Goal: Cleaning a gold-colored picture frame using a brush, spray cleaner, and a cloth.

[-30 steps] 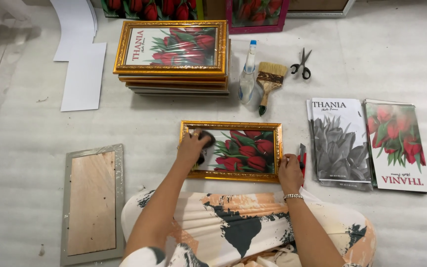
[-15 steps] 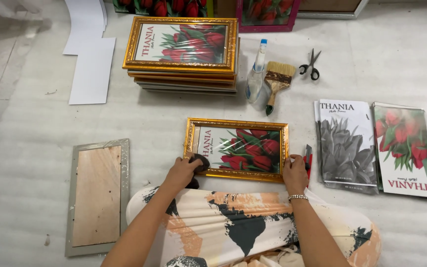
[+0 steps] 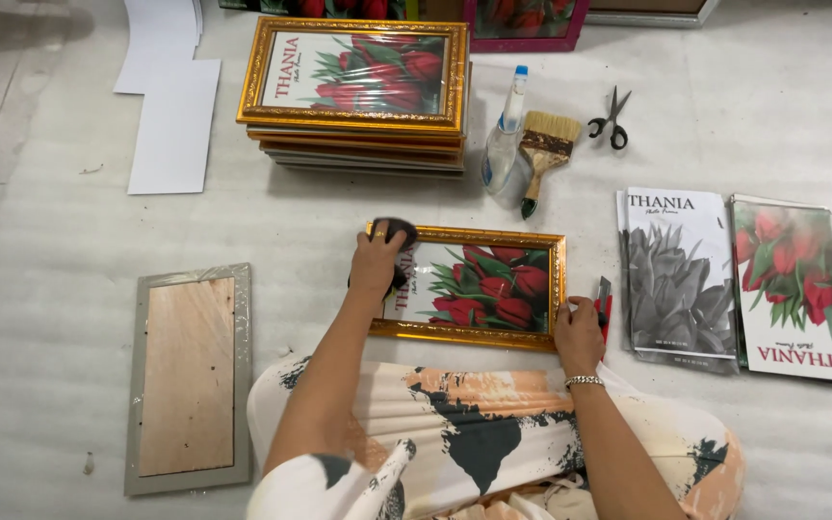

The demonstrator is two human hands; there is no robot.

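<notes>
1. My left hand (image 3: 377, 258) is clenched on a dark pad (image 3: 394, 231), pressing it onto the top left corner of the gold-framed tulip picture (image 3: 479, 286)
2. My right hand (image 3: 578, 332) rests at the frame's lower right corner, fingers curled against its edge, steadying it; I cannot tell whether it grips anything
3. That picture lies flat on the floor (image 3: 69, 231) just ahead of my knees, in the middle of the view
4. The floor is covered in pale ribbed foam sheeting; bare grey floor shows at 9 to 10 o'clock
5. At 12 o'clock sits a stack of gold frames (image 3: 358, 91), the top one showing the same tulips
6. Just right of the stack stand a spray bottle (image 3: 503, 144) and a flat paintbrush (image 3: 543, 154), with scissors (image 3: 611, 120) at 1 o'clock
7. At 3 o'clock lie two piles of prints (image 3: 734, 279), one grey, one red
8. At 8 o'clock a silver frame (image 3: 188, 377) lies face down, its wooden backing up
9. White sheets (image 3: 173, 120) lie at 11 o'clock
</notes>
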